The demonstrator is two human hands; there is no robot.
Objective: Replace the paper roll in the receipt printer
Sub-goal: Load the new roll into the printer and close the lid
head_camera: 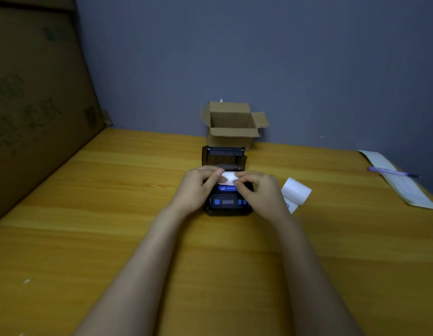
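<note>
forearms reach from the near edge across the wooden table [113, 185]; left hand [198, 187] and right hand [261, 190] meet over the receipt printer [227, 204], fingers pinched narrow on a white paper roll [228, 178] at its open bay; lid [224, 156] stands up behind; paper looks light, thin and easily creased, best held by its side edges; a second roll [295, 192] lies just right of the printer; farther off, an open cardboard box [232, 134] against the wall.
</note>
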